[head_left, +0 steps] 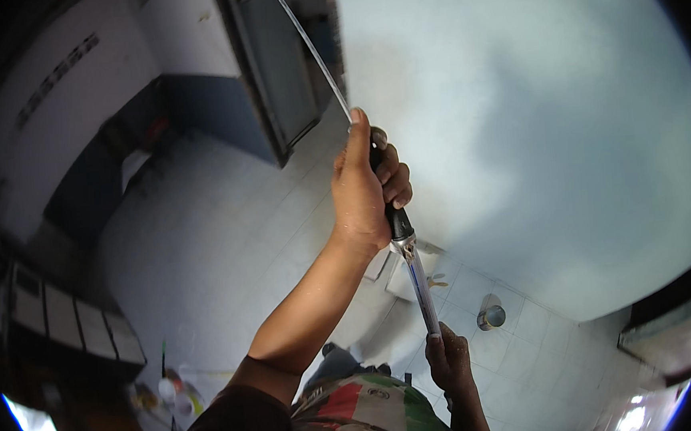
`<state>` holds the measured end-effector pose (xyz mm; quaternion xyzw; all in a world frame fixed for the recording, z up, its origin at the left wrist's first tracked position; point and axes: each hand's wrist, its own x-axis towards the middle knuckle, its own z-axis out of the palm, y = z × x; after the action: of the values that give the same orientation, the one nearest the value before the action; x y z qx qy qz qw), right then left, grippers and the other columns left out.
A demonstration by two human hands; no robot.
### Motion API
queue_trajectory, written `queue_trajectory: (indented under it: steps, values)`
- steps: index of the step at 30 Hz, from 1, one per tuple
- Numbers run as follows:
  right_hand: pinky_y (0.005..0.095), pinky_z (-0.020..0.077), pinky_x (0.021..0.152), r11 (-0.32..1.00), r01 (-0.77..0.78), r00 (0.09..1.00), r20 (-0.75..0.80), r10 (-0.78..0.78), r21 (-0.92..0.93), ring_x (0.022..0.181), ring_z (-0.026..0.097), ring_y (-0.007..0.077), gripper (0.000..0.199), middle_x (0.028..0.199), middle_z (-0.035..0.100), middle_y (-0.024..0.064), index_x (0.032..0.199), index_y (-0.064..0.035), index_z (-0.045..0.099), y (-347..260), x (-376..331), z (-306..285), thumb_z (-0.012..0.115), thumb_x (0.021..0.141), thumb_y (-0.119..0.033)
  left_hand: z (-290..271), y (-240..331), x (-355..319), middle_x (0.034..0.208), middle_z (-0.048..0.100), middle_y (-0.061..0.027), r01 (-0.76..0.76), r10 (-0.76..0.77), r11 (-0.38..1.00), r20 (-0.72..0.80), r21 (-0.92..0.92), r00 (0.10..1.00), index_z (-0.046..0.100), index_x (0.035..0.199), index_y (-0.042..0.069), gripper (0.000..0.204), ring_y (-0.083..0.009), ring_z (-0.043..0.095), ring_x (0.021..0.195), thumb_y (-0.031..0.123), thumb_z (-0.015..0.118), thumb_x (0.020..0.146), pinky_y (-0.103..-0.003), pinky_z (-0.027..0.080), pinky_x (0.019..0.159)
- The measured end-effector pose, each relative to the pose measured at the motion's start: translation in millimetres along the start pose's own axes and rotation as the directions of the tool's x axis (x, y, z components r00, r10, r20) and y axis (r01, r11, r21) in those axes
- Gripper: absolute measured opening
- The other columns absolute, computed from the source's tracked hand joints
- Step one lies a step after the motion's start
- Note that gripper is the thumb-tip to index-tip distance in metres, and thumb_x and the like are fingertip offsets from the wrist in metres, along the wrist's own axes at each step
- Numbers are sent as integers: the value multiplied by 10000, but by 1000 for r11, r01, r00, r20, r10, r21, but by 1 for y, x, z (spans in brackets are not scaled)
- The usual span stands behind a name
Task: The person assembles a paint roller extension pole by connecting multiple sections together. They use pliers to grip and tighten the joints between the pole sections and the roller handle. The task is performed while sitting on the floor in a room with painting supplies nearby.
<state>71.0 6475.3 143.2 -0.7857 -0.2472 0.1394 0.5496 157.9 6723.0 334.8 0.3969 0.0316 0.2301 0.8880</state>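
My left hand (pixel 366 188) is raised and wrapped around the black grip (pixel 398 216) of a long paint-roller tool, thumb pointing up along it. From the grip a thin bent metal rod (pixel 311 50) runs up toward the top edge; the roller end is out of sight. Below the grip a slim silver pole (pixel 421 294) slants down to my right hand (pixel 448 358), which is closed on its lower end just above my striped shirt. The tool stands close to a pale blue-white wall (pixel 531 122) on the right.
The white tiled floor (pixel 226 224) lies far below. A small metal can (pixel 490 316) and a white container (pixel 414 273) stand by the wall's foot. A dark grey door (pixel 279 68) is at the top; pots and clutter (pixel 169 388) sit at the lower left.
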Motion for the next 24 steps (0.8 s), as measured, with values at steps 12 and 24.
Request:
queue_trajectory:
  steps: [12,24]
  values:
    - [339,341,449,970,-132,882,422,209,-204,503,425,87,484,576,440,-25,744,-85,527,103,-26,52,465,1137,-361,-224,123,-75,617,314,70,-281,353,935,-537,215,766,389,819,191,514,-56,298,471,612,533,1075,-243,237,406]
    - [267,368,476,996,73,997,-12,-73,47,565,434,108,505,746,418,10,1064,-33,538,9,166,171,472,1124,-530,-363,151,-272,577,366,78,-62,371,908,-726,414,579,393,801,160,498,-36,350,462,526,558,1097,-254,292,399]
